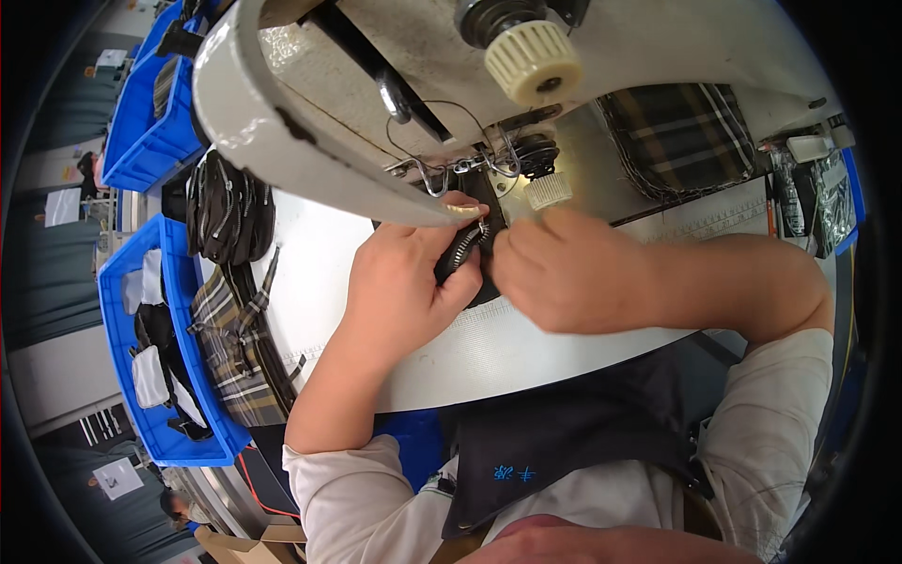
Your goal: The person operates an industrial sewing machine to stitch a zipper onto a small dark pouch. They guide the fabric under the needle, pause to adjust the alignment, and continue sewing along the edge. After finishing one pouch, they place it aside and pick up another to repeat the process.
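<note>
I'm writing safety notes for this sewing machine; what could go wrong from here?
The left hand is close to the stitching area of the sewing machine, so it might get nipped. The dark zippered piece has metal teeth, which might jam if fed in there.

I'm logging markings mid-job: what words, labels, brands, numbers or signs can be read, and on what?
Dark apron: two blue characters; I won't copy the wording.
Ruler strip on the white sewing table: markings too small to read.
White background sheet: any print too blurred.
</note>
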Demonstrator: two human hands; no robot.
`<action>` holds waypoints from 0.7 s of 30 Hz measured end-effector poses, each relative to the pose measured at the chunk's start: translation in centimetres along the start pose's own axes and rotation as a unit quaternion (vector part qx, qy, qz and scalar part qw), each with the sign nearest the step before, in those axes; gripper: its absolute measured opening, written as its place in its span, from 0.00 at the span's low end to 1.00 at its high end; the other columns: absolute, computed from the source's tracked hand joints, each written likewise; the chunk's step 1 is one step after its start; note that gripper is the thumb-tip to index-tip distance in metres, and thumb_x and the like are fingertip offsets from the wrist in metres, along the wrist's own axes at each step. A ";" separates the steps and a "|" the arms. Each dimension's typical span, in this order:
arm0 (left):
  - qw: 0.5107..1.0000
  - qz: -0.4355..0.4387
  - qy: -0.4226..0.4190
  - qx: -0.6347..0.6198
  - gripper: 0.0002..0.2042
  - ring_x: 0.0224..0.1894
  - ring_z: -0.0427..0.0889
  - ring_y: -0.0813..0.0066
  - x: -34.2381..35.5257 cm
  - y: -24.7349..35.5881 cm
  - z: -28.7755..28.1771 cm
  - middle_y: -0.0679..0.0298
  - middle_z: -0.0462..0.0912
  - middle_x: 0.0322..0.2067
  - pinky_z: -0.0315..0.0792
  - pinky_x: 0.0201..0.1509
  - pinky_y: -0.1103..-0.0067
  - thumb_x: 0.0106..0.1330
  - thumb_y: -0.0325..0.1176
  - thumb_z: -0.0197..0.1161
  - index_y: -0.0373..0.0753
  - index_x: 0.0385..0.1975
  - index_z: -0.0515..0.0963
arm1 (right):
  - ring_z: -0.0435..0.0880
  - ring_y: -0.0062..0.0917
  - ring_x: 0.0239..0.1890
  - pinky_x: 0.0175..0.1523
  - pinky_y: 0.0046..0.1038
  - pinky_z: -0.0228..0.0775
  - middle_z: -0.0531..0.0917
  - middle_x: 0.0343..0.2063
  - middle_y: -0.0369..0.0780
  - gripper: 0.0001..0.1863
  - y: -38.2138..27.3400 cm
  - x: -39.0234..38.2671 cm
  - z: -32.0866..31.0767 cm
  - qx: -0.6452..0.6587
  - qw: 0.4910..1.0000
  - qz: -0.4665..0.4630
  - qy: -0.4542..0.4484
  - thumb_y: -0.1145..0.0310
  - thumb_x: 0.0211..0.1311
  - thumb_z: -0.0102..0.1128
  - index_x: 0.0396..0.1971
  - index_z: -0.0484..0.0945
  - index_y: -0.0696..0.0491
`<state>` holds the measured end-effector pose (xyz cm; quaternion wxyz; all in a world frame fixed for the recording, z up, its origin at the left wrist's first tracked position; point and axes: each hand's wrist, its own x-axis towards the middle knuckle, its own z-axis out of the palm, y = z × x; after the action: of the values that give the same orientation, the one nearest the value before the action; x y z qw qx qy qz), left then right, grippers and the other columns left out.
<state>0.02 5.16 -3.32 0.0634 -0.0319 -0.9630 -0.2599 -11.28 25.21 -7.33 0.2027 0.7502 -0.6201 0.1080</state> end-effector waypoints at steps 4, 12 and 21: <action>1.000 0.017 0.002 0.002 0.19 0.52 0.86 0.53 0.0 -0.3 0.0 0.55 0.87 0.52 0.81 0.55 0.68 0.56 0.25 0.66 0.39 0.50 0.87 | 0.86 0.41 0.41 0.38 0.33 0.75 0.88 0.38 0.55 0.20 -1.0 -0.1 -0.4 -0.004 0.999 -0.050 0.013 0.64 0.51 0.64 0.35 0.87 0.68; 0.992 0.102 -0.007 0.080 0.24 0.50 0.86 0.56 0.0 -0.6 0.1 0.58 0.88 0.50 0.82 0.54 0.67 0.48 0.24 0.68 0.38 0.50 0.87 | 0.88 0.46 0.40 0.38 0.34 0.77 0.87 0.36 0.63 0.26 -1.7 -0.4 0.2 0.016 0.999 -0.040 -0.002 0.64 0.48 0.64 0.38 0.86 0.75; 0.993 0.069 -0.031 0.090 0.25 0.51 0.85 0.57 -0.3 0.3 0.3 0.60 0.88 0.52 0.82 0.55 0.68 0.47 0.25 0.71 0.36 0.51 0.87 | 0.89 0.47 0.40 0.38 0.34 0.78 0.87 0.37 0.64 0.26 -1.5 -0.4 -0.1 0.026 0.998 -0.048 -0.007 0.65 0.46 0.64 0.38 0.85 0.76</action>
<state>0.32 5.52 -3.48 0.0534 -0.1003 -0.9796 -0.1657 -9.86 25.81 -7.62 0.1840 0.7848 -0.5817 0.1093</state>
